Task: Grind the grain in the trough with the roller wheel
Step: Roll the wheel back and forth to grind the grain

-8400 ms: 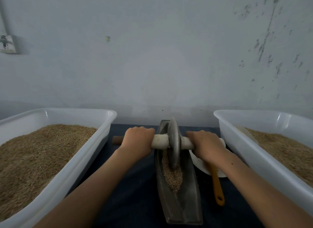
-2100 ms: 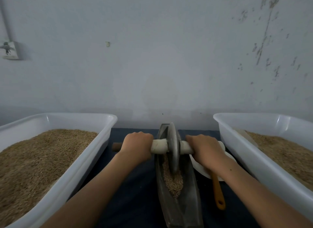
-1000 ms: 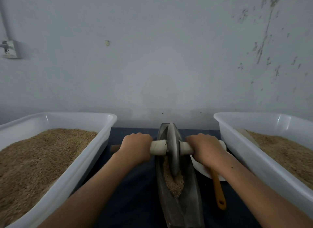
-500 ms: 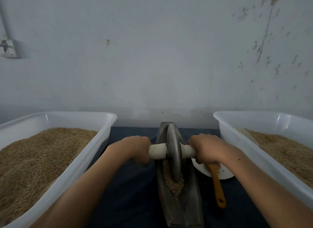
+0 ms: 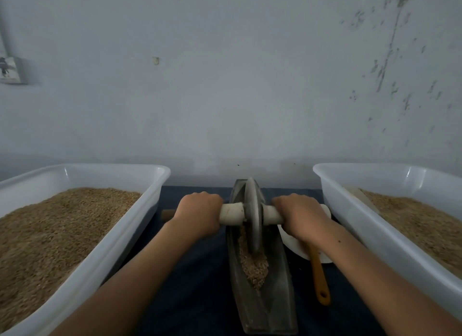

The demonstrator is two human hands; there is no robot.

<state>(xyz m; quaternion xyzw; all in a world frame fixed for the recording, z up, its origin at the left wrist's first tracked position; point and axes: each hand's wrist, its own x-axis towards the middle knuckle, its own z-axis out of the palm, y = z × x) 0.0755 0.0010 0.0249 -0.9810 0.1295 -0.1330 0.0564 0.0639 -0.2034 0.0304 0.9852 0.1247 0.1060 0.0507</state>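
A narrow dark metal trough (image 5: 275,295) lies lengthwise on the dark cloth in front of me, holding a small heap of brown grain (image 5: 253,265). The grey roller wheel (image 5: 253,218) stands upright in the trough's far half, its rim down in the grain. A pale axle handle (image 5: 231,213) runs through the wheel to both sides. My left hand (image 5: 197,215) grips the handle left of the wheel. My right hand (image 5: 300,217) grips it on the right side.
Two big white plastic tubs of grain flank the trough, one at the left (image 5: 105,248) and one at the right (image 5: 370,225). A white plate (image 5: 287,238) with an orange-handled tool (image 5: 320,278) lies just right of the trough. A wall stands close behind.
Between half a second ago and now the wheel and both hands have rolled away from me, toward the trough's far end. Before that they had come slightly nearer.
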